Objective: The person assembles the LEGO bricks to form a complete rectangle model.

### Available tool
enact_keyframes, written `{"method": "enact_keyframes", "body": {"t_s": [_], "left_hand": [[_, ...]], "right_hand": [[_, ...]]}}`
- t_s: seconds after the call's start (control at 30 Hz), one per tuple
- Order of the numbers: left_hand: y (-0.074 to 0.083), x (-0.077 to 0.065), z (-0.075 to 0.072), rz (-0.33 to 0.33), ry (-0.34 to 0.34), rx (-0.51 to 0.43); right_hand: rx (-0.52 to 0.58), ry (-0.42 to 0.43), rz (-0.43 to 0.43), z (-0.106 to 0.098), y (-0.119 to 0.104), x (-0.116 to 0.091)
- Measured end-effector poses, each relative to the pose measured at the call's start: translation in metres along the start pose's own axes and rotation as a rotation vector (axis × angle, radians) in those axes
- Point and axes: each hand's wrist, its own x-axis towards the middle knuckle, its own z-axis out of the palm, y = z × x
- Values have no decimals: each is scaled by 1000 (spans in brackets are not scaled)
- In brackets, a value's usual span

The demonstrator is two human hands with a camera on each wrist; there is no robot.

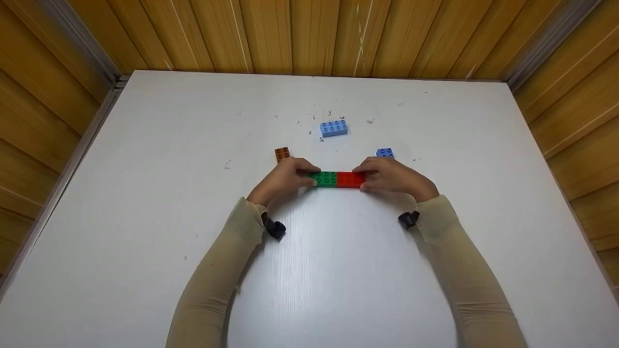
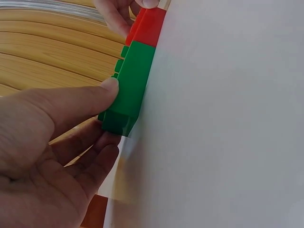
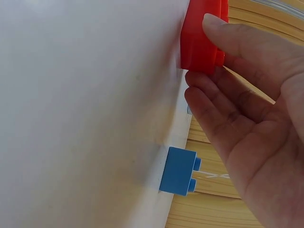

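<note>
A green toy building brick [image 1: 326,179] and a red toy building brick [image 1: 349,180] lie end to end on the white table, studs up, their ends touching. My left hand [image 1: 289,175] pinches the outer end of the green brick between thumb and fingers. At the opposite end, the red brick is pinched by my right hand [image 1: 394,176]. In the left wrist view, the thumb presses the near side of the green brick [image 2: 132,78]. The right wrist view has the thumb on the side of the red brick [image 3: 197,45], fingertips behind its end.
Just beyond my left hand lies an orange-brown brick [image 1: 282,153], partly hidden. A small blue brick [image 1: 385,152] sits behind my right hand. Farther back is a light blue brick [image 1: 334,129], with small crumbs around it. Wood-look panels [image 1: 314,38] border the white table [image 1: 145,193].
</note>
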Motion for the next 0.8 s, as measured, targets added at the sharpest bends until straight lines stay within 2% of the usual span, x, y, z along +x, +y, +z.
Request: {"method": "enact_keyframes", "body": {"t_s": [0.2,0.53,0.8], "left_hand": [[-1,-1,0,-3,-4,-3],[0,-1,0,-2,3,-27],[0,0,1,-8,6,-18]], "right_hand": [[3,-16,41,0,-1,0],[15,-14,40,-3,-3,0],[29,-34,84,-4,-3,3]]}}
